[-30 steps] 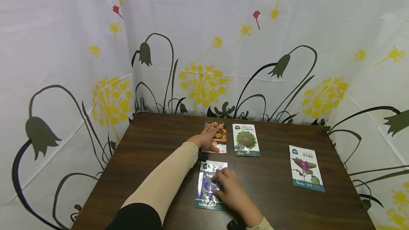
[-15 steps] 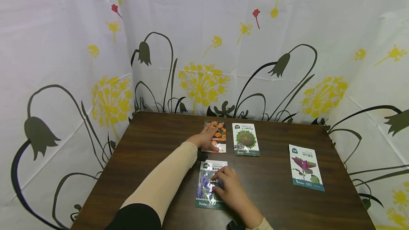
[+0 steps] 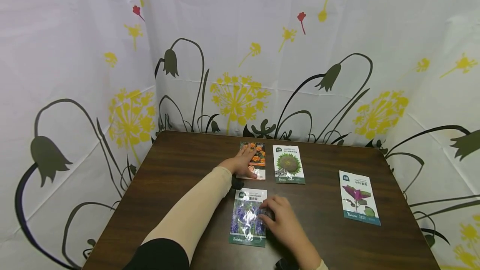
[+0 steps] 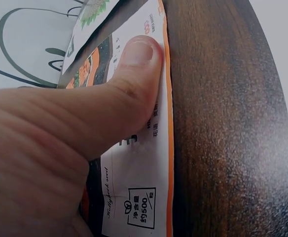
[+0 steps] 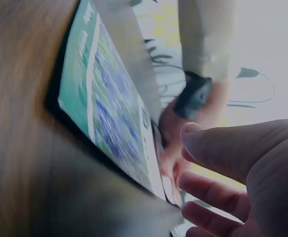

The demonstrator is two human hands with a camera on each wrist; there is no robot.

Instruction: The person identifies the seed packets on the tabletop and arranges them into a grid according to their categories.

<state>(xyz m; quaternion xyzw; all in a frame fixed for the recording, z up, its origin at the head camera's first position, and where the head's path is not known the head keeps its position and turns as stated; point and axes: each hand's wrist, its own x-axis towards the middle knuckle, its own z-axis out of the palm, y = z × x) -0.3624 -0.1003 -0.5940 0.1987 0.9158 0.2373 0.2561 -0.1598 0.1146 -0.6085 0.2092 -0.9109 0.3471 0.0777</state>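
Note:
A seed packet with orange flowers [image 3: 258, 159] lies flat at the back of the table. My left hand [image 3: 242, 163] rests on it with fingers spread, and in the left wrist view the thumb [image 4: 139, 64] lies across its white, orange-edged end. Nearer the front is a seed packet with purple lavender [image 3: 245, 218]. My right hand [image 3: 281, 220] is at its right edge, fingers loosely bent and holding nothing. From the right wrist view, a gap shows between the right hand's fingertips [image 5: 191, 129] and the lavender packet.
A packet with a green, spiky round flower [image 3: 288, 163] lies right of the orange-flower one. Farther right is a packet with a magenta flower [image 3: 360, 197]. The dark wooden table [image 3: 180, 166] ends at a flower-printed white curtain [image 3: 232, 24].
My right hand has moved right, from over the lavender packet to its right edge, uncovering more of the print. The left hand and the packets have stayed put.

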